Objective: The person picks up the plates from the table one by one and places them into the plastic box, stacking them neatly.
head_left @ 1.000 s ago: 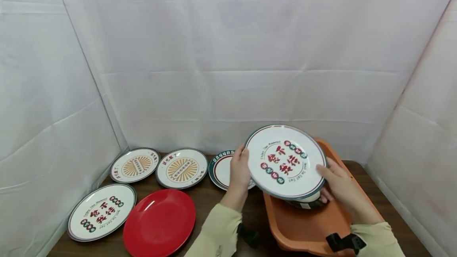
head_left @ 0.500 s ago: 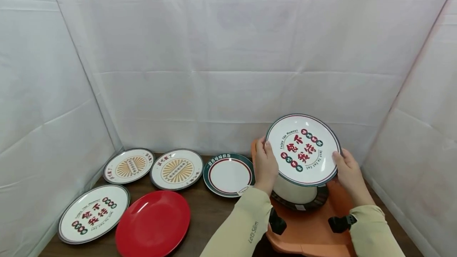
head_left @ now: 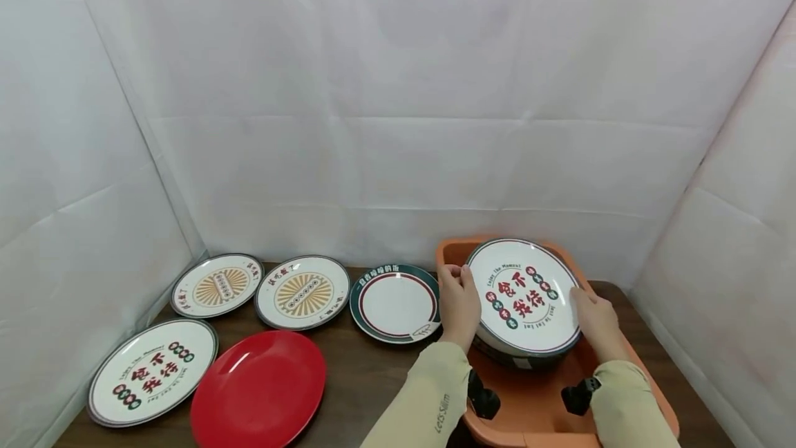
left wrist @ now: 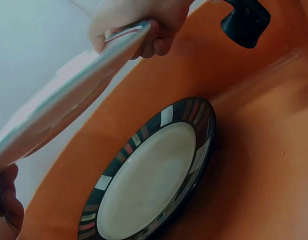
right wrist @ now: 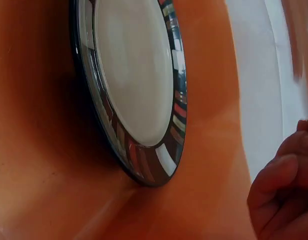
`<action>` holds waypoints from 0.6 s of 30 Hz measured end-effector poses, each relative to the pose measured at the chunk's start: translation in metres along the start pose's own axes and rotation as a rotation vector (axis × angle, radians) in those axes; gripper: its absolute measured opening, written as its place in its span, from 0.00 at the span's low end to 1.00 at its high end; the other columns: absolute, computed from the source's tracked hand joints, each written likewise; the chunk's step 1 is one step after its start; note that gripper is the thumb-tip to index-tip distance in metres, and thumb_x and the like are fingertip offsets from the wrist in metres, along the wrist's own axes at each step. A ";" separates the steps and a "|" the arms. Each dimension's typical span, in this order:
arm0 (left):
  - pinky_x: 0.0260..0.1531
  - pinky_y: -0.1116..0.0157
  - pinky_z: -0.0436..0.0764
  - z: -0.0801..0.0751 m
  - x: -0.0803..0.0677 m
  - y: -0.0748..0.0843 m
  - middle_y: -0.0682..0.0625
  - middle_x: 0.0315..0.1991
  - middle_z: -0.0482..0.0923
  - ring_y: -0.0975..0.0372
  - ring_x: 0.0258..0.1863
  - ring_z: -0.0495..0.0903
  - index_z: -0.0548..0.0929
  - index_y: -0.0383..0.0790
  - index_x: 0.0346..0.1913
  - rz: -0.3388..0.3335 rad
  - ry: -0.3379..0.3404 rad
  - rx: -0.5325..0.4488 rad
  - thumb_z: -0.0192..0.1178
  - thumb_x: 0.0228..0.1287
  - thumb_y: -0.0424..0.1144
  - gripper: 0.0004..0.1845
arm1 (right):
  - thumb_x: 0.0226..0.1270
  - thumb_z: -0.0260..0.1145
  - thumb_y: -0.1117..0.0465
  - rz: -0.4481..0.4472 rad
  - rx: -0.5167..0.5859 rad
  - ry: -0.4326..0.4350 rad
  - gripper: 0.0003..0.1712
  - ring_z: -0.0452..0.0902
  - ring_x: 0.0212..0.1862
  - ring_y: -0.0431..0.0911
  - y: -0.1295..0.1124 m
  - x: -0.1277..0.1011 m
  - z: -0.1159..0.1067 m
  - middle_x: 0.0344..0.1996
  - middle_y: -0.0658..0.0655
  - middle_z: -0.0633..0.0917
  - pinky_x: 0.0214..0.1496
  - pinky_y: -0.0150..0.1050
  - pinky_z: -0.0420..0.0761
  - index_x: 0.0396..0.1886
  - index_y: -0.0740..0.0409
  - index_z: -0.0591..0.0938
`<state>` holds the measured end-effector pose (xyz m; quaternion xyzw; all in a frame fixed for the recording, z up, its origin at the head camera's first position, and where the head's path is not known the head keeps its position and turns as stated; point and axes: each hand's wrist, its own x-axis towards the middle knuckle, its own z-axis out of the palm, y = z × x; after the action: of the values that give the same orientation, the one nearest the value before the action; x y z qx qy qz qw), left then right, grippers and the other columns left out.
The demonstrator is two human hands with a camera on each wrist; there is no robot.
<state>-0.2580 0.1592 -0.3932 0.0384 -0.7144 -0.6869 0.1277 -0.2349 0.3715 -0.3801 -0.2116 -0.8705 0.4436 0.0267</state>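
Note:
A white plate (head_left: 525, 296) with red characters and a green-edged rim is held between both hands over the orange tub. My left hand (head_left: 459, 304) pinches its left rim, and my right hand (head_left: 598, 322) pinches its right rim. Seen edge-on in the left wrist view, the plate (left wrist: 69, 100) is apart from the tub floor, with the right hand (left wrist: 144, 25) at its upper end. Beneath it, in the tub, lies a cream plate (left wrist: 149, 180) with a dark patterned rim, mostly hidden in the head view.
The orange tub (head_left: 535, 410) stands at the right of the dark wooden table (head_left: 367, 372). To its left lie a green-rimmed plate (head_left: 398, 306), two sunburst plates (head_left: 302, 294), a red plate (head_left: 260, 387) and another red-lettered plate (head_left: 154, 372). White cloth walls (head_left: 398, 157) surround the table.
Both hands have moved the white plate right, fully over the tub, and then lowered it towards the cream plate. My left hand no longer covers the green-rimmed plate.

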 end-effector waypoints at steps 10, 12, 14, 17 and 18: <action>0.21 0.62 0.71 0.004 -0.002 0.003 0.49 0.30 0.78 0.59 0.21 0.74 0.64 0.43 0.63 -0.032 -0.139 0.270 0.53 0.62 0.38 0.25 | 0.73 0.33 0.56 -0.057 -0.083 0.013 0.29 0.72 0.36 0.56 0.011 0.007 0.010 0.44 0.73 0.69 0.36 0.48 0.75 0.59 0.78 0.60; 0.25 0.60 0.74 0.004 -0.003 0.003 0.46 0.43 0.79 0.55 0.30 0.78 0.60 0.43 0.68 0.001 -0.180 0.420 0.52 0.63 0.38 0.30 | 0.72 0.34 0.59 -0.035 -0.042 -0.028 0.26 0.73 0.25 0.50 0.012 0.008 0.011 0.34 0.69 0.72 0.27 0.43 0.76 0.55 0.79 0.62; 0.27 0.59 0.76 0.004 -0.004 0.003 0.45 0.57 0.71 0.54 0.36 0.78 0.56 0.43 0.70 0.027 -0.197 0.523 0.52 0.64 0.38 0.32 | 0.70 0.33 0.61 -0.016 0.001 -0.069 0.23 0.70 0.17 0.45 0.013 0.008 0.012 0.25 0.62 0.73 0.22 0.40 0.76 0.48 0.79 0.65; 0.27 0.61 0.75 0.004 -0.005 0.004 0.45 0.64 0.60 0.56 0.39 0.76 0.58 0.42 0.69 0.075 -0.187 0.617 0.54 0.63 0.35 0.31 | 0.70 0.33 0.63 -0.009 0.033 -0.096 0.19 0.69 0.14 0.42 0.014 0.010 0.013 0.17 0.56 0.71 0.20 0.38 0.76 0.39 0.74 0.67; 0.26 0.62 0.75 0.004 -0.005 0.004 0.45 0.63 0.61 0.57 0.37 0.75 0.58 0.42 0.68 0.075 -0.184 0.625 0.54 0.63 0.35 0.30 | 0.70 0.33 0.63 -0.009 0.035 -0.096 0.19 0.69 0.14 0.42 0.014 0.010 0.014 0.16 0.56 0.70 0.20 0.38 0.77 0.37 0.74 0.67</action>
<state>-0.2535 0.1650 -0.3898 -0.0126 -0.9001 -0.4299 0.0699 -0.2429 0.3722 -0.4007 -0.1855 -0.8639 0.4682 -0.0095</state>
